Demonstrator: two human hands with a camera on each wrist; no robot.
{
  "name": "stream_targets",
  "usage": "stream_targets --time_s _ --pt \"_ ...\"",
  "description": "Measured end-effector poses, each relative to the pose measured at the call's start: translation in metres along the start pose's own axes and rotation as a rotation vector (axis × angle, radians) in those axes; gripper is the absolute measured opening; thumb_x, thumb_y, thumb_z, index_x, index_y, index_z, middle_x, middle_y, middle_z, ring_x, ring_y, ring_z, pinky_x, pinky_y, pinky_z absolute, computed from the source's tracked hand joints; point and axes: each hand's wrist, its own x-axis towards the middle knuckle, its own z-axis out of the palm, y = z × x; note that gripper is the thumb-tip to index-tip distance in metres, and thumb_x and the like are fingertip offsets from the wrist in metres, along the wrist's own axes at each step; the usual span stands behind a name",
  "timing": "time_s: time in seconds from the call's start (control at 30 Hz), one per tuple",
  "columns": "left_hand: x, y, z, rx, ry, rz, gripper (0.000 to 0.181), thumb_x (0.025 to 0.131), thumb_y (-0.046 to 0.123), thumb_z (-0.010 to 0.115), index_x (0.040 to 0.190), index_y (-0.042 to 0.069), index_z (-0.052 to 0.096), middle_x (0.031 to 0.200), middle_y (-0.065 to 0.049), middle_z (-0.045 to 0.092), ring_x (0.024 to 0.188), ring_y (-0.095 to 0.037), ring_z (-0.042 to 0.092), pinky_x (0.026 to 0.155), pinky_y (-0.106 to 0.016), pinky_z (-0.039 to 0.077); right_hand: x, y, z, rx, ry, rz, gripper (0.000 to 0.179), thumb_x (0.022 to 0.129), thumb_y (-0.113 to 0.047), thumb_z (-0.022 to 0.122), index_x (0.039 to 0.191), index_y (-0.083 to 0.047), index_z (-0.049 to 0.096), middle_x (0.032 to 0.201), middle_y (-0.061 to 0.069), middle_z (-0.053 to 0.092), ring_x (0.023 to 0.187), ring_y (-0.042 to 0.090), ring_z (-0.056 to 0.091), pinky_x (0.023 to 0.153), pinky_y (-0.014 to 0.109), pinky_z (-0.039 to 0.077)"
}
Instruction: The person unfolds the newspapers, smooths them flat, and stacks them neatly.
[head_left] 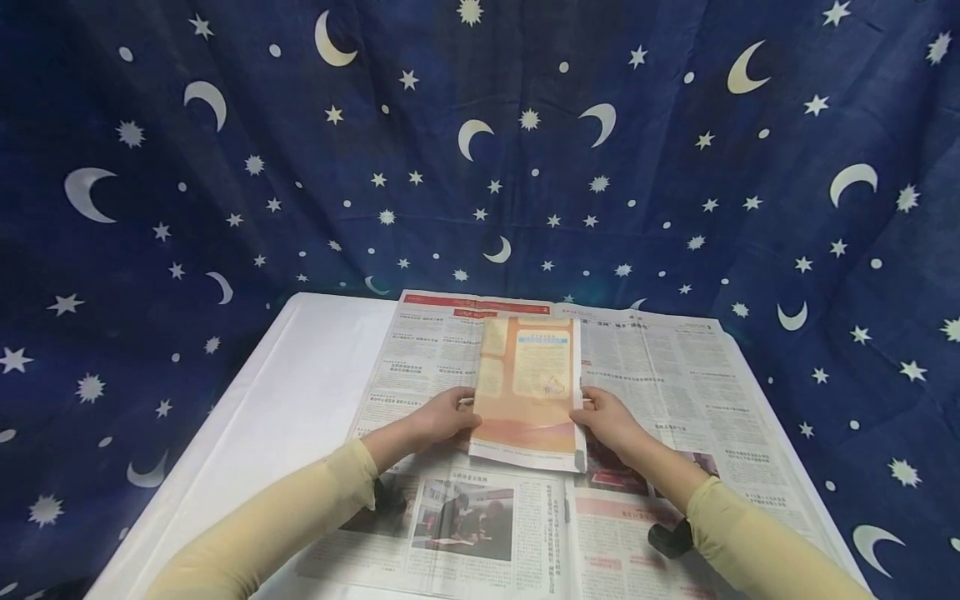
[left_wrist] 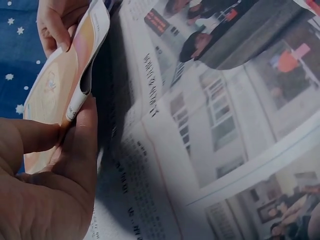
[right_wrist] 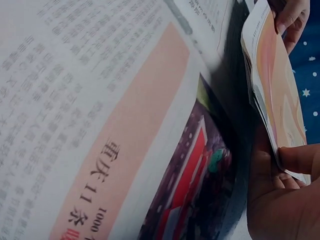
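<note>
A thin orange and cream booklet is held upright-page toward me above the newspaper in the head view. My left hand pinches its left edge between thumb and fingers. On the opposite edge, my right hand pinches it the same way. In the left wrist view the booklet bends near its spine, with the left hand at that side. Several page edges of the booklet show in the right wrist view, where the right hand grips the side.
Spread newspaper covers much of the white table, whose bare part lies at the left. A dark blue cloth with moons and stars hangs behind and around. A dark wrist device sits under the right forearm.
</note>
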Motion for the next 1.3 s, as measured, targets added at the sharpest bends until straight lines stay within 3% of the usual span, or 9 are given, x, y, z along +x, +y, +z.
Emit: stream_targets --time_s 0.3,0.63,0.7,0.77,0.9,1.0,1.13,1.23,1.3 --pt "0.004 -0.008 0.004 0.057 0.006 -0.007 0.080 0.095 0.009 0.063 0.162 0.001 0.019 0.088 -0.012 0.074 0.073 -0.021 0.072 0.063 -0.032 0.060 -0.003 0.006 0.000 -0.027 -0.011 0.032 0.047 0.099 -0.009 0.059 0.142 0.007 0.047 0.103 0.013 0.074 0.086 0.026 0.074 0.074 0.034 0.061" --pt "0.006 -0.013 0.005 0.177 0.028 -0.035 0.084 0.097 0.015 0.066 0.164 0.006 0.016 0.083 -0.019 0.070 0.054 -0.020 0.065 0.054 -0.032 0.056 -0.002 0.013 -0.001 -0.079 -0.028 0.021 0.046 0.097 -0.009 0.060 0.138 0.009 0.048 0.100 0.012 0.072 0.086 0.024 0.072 0.088 0.043 0.056" --pt "0.007 -0.013 0.004 0.237 0.044 -0.032 0.084 0.096 0.018 0.067 0.164 0.007 0.019 0.099 -0.022 0.071 0.065 -0.023 0.068 0.067 -0.034 0.058 -0.001 0.013 0.001 -0.096 -0.015 0.024 0.049 0.097 -0.009 0.061 0.140 0.010 0.046 0.102 0.013 0.072 0.086 0.024 0.072 0.082 0.040 0.059" --pt "0.006 -0.013 0.004 0.303 0.051 -0.022 0.084 0.095 0.020 0.069 0.163 0.008 0.022 0.122 -0.025 0.066 0.090 -0.028 0.071 0.090 -0.040 0.056 0.000 0.013 0.002 -0.106 -0.004 0.030 0.054 0.097 -0.010 0.061 0.144 0.010 0.042 0.104 0.014 0.072 0.086 0.024 0.073 0.080 0.037 0.060" --pt "0.003 -0.009 0.002 0.469 0.054 -0.001 0.085 0.093 0.026 0.072 0.162 0.006 0.027 0.153 -0.022 0.047 0.137 -0.036 0.048 0.118 -0.050 0.032 0.001 0.013 0.004 -0.130 0.000 0.033 0.064 0.099 -0.013 0.060 0.152 0.008 0.030 0.112 0.017 0.071 0.090 0.025 0.074 0.085 0.039 0.060" --pt "0.000 -0.004 0.002 0.590 0.046 -0.007 0.086 0.092 0.032 0.074 0.161 0.005 0.030 0.150 -0.022 0.050 0.138 -0.038 0.049 0.117 -0.052 0.034 0.001 0.013 0.004 -0.154 0.004 0.028 0.068 0.100 -0.013 0.059 0.155 0.007 0.025 0.114 0.018 0.071 0.090 0.026 0.074 0.085 0.040 0.060" --pt "-0.001 0.000 0.000 0.763 0.049 0.016 0.085 0.089 0.037 0.076 0.158 0.005 0.036 0.129 -0.014 0.064 0.115 -0.026 0.061 0.107 -0.046 0.047 0.001 0.012 0.005 -0.194 0.023 0.031 0.070 0.101 -0.016 0.059 0.158 0.004 0.023 0.108 0.015 0.071 0.084 0.022 0.073 0.077 0.035 0.061" --pt "-0.001 0.000 0.000 0.886 0.063 0.082 0.082 0.088 0.037 0.078 0.155 0.007 0.043 0.115 -0.008 0.063 0.100 -0.020 0.060 0.095 -0.041 0.053 0.001 0.012 0.005 -0.229 0.038 0.026 0.071 0.101 -0.019 0.060 0.158 0.003 0.024 0.107 0.015 0.068 0.080 0.019 0.071 0.071 0.035 0.060" --pt "-0.002 -0.001 -0.001 0.952 0.076 0.133 0.079 0.088 0.038 0.078 0.154 0.009 0.046 0.118 -0.009 0.059 0.102 -0.022 0.058 0.093 -0.040 0.053 0.000 0.013 0.005 -0.257 0.051 0.013 0.071 0.101 -0.020 0.061 0.157 0.004 0.026 0.113 0.017 0.066 0.085 0.020 0.070 0.078 0.038 0.060"
